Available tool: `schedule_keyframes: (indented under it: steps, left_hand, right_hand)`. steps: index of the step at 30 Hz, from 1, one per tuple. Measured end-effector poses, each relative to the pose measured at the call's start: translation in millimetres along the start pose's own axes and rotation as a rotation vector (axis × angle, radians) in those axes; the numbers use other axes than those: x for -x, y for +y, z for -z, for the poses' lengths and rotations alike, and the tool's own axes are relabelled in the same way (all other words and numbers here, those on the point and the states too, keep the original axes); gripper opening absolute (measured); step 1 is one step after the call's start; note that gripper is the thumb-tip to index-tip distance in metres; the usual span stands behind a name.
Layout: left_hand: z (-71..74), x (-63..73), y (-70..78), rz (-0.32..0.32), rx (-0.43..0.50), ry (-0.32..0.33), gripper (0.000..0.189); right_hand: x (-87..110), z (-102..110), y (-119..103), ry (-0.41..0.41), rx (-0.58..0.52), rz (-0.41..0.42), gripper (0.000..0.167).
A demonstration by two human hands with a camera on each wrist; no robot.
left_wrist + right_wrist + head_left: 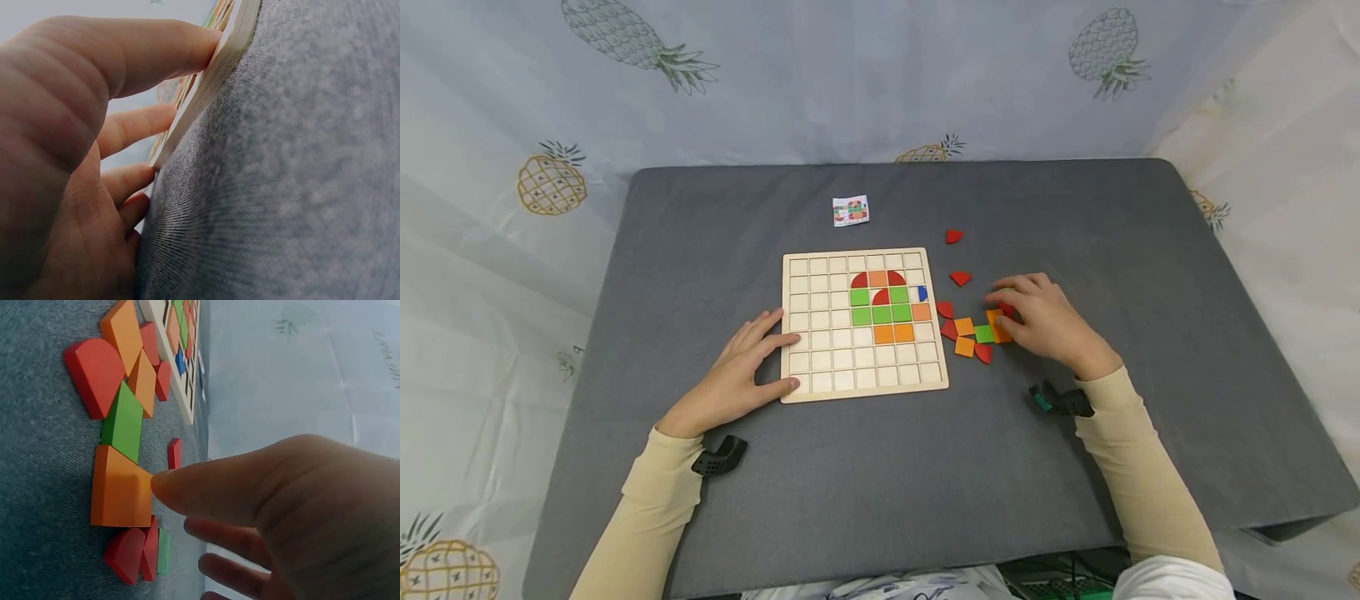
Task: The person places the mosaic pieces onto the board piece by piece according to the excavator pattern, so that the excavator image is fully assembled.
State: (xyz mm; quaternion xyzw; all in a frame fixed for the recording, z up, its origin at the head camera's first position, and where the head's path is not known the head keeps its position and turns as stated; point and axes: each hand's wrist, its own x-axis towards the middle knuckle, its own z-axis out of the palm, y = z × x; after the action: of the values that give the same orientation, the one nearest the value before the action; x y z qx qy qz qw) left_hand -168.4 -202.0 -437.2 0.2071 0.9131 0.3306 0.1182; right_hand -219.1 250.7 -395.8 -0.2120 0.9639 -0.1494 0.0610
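A wooden grid board lies on the table, with red quarter-round, green, orange and blue pieces set in its squares. My left hand rests at the board's left edge, thumb and fingertips on the rim. Over the loose pieces to the right of the board is my right hand. In the right wrist view its thumb tip meets the edge of an orange block, while the other fingers stay apart from it. Beside that block are a green square and red quarter-round pieces, partly hidden under the hand in the head view.
A small printed card with a coloured pattern lies behind the board. Two separate red pieces sit at the board's upper right. Grey cloth covers the table, and a pineapple-print curtain hangs behind it.
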Motion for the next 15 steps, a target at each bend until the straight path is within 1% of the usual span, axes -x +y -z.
schedule_keyframes:
  steps: [4, 8, 11, 15]
  left_hand:
    - [-0.7, -0.8, -0.5, -0.009, -0.005, 0.003, 0.064]
    - [-0.7, -1.5, -0.1, 0.009, -0.009, -0.013, 0.065]
    - [-0.3, -1.6, 0.0, 0.022, -0.011, -0.020, 0.065]
    - [-0.7, -1.2, -0.6, 0.018, -0.009, -0.010, 0.066]
  right_hand:
    - [1.8, -2.6, 0.9, -0.038, 0.043, -0.018, 0.034]
    - [2.7, -3.6, 0.9, -0.069, 0.031, -0.041, 0.035]
    - [2.0, -3.6, 0.7, -0.064, 0.025, -0.045, 0.032]
    - [0.5, -3.7, 0.3, -0.041, 0.013, -0.041, 0.028]
